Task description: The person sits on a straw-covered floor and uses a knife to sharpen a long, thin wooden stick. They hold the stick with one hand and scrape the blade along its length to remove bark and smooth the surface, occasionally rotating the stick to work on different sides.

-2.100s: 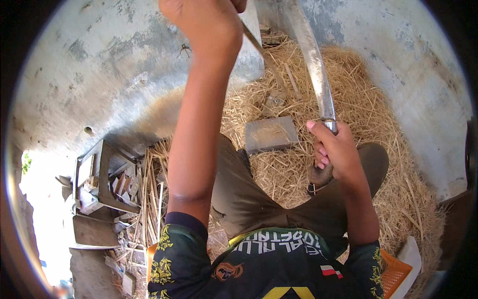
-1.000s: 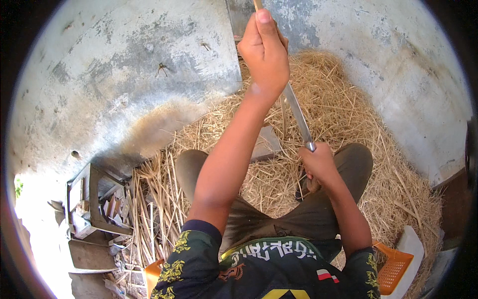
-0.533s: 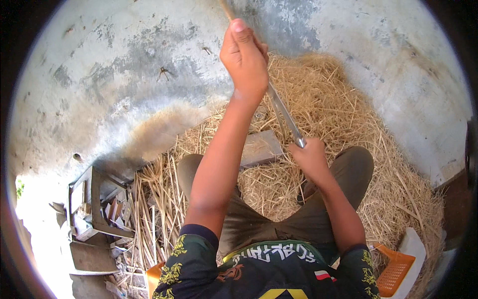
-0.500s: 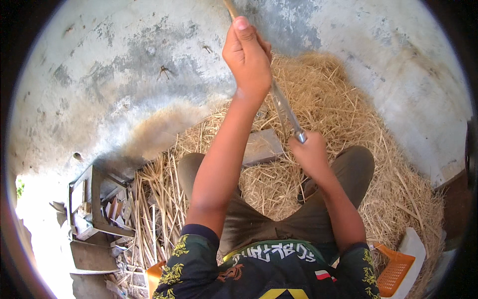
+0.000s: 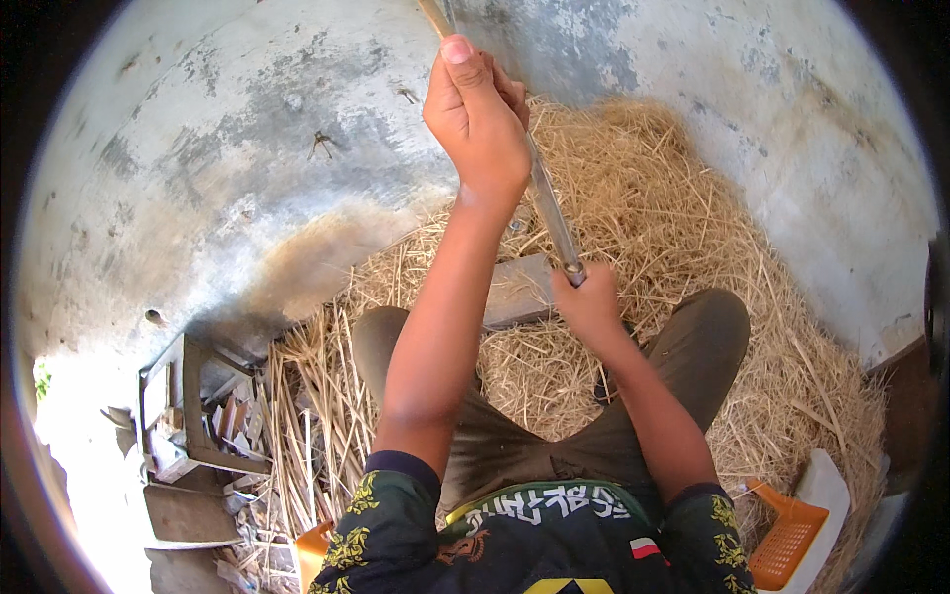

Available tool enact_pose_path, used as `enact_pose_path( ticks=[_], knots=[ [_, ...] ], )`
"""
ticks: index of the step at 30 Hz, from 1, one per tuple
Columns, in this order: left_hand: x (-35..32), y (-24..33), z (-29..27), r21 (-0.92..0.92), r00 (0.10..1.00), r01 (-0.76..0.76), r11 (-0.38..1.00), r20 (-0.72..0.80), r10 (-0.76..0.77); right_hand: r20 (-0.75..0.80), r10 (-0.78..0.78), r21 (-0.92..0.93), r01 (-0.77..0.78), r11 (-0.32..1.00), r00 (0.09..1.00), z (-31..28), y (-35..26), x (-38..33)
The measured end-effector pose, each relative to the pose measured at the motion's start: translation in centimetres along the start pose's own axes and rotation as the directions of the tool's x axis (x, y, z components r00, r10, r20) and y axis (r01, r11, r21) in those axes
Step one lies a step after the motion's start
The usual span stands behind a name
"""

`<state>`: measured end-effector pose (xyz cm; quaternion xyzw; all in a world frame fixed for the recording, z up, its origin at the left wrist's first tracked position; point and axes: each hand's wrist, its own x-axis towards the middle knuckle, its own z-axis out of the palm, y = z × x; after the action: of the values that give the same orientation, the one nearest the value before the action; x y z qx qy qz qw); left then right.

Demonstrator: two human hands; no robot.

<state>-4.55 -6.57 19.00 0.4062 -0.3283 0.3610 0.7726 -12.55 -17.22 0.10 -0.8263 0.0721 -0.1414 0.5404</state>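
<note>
My left hand [image 5: 477, 124] is raised high in front of me, closed around a thin pale wooden stick [image 5: 433, 16], thumb laid along it. The stick's upper end runs out of the picture. Lower and to the right, my right hand [image 5: 589, 305] is closed on a long-bladed knife, its grip hidden in the fist. The knife's narrow metal blade [image 5: 552, 220] slants up and left, passing behind my left hand. Whether the blade touches the stick there is hidden.
A flat block [image 5: 519, 293] lies on a heap of straw-like shavings [image 5: 633, 188] between my knees. Split sticks [image 5: 302, 416] and a wooden frame [image 5: 198, 411] are at left. An orange perforated plastic piece [image 5: 790, 540] is at lower right. A worn wall [image 5: 267, 129] curves behind.
My right hand has moved left with the knife, and the blade stands steeper. My left hand has shifted slightly left, still gripping the stick.
</note>
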Motion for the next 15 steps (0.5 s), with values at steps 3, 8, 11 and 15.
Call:
enact_pose_path(
  ticks=[3,8,11,15],
  knots=[
    [-1.2,0.5,0.1,-0.043,0.997,0.062,0.997,-0.039,-0.064,0.036,0.239,-0.217,-0.226,0.95,0.97,1.6,8.3,2.0],
    [0.6,4.3,-0.7,0.123,0.989,0.037,0.992,-0.147,-0.019,0.094,0.295,-0.339,-0.248,0.907,0.951,3.4,9.1,1.7],
    [4.7,10.2,-0.4,0.119,0.976,-0.004,0.993,-0.217,0.03,0.089,0.245,-0.244,-0.217,0.945,0.966,2.9,4.0,-0.1],
    [13.8,16.9,-4.6,0.237,0.976,-0.214,0.948,0.007,0.218,0.182,0.09,-0.233,-0.047,0.971,0.979,2.6,0.7,-1.1]
  ],
)
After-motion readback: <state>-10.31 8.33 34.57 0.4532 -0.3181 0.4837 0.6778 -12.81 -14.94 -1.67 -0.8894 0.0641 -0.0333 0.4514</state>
